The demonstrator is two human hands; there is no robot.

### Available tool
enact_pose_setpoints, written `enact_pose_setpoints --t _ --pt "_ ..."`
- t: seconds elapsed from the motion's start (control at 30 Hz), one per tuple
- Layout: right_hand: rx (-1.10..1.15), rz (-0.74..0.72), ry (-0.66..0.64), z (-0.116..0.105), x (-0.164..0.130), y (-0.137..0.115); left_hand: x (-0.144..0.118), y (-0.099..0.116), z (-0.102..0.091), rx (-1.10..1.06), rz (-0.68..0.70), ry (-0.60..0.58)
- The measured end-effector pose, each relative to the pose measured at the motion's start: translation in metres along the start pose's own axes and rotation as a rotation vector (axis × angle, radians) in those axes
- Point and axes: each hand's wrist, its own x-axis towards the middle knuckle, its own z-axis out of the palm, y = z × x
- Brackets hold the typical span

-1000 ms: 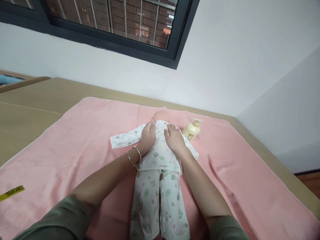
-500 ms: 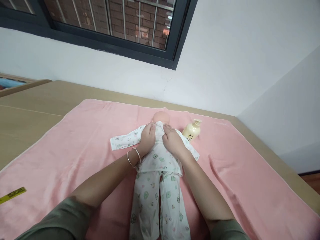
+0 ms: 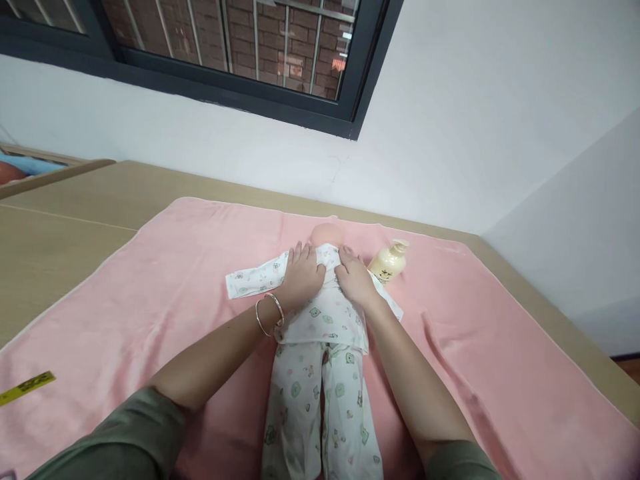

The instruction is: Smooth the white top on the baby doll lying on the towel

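A baby doll point(image 3: 327, 235) in a white printed top point(image 3: 325, 323) and matching trousers point(image 3: 295, 400) lies with its head away from me. Its face cannot be made out. My left hand point(image 3: 303, 275) rests flat on the left of the doll's chest, fingers spread and thumb pointing inward. On the other side of the chest lies my right hand point(image 3: 356, 280), its fingers stretched toward the doll's shoulder. Between both hands shows the top's collar. A cream pump bottle point(image 3: 389, 262) stands tilted just beyond my right hand, by the doll's sleeve.
Under the doll a pink blanket point(image 3: 165, 280) covers much of a wooden surface point(image 3: 65, 233). A yellow strip with dark print point(image 3: 27, 388) lies at the left. White wall point(image 3: 440, 133) and a dark-framed window point(image 3: 350, 120) rise behind.
My left hand has turned palm down and spread its fingers on the chest. My right hand's fingers have shifted slightly apart from the collar. The view has moved a little.
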Motion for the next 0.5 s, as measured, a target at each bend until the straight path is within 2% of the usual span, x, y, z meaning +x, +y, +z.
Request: enact_pose_setpoints --t 0.1,0.2,0.37,0.5 --pt "-0.033 0.06 0.014 0.004 -0.005 -0.013 0.007 -0.007 -0.007 0.01 0.048 -0.033" --pt "-0.046 0.121 0.028 0.005 -0.006 -0.014 0.008 -0.01 -0.011 -0.003 0.094 -0.037" --pt "-0.1 0.037 -0.037 -0.003 -0.005 -0.009 0.001 -0.006 -0.01 0.044 0.095 0.039" --pt "-0.183 0.057 -0.068 -0.008 -0.011 -0.02 0.006 -0.01 -0.008 0.012 0.085 0.023"
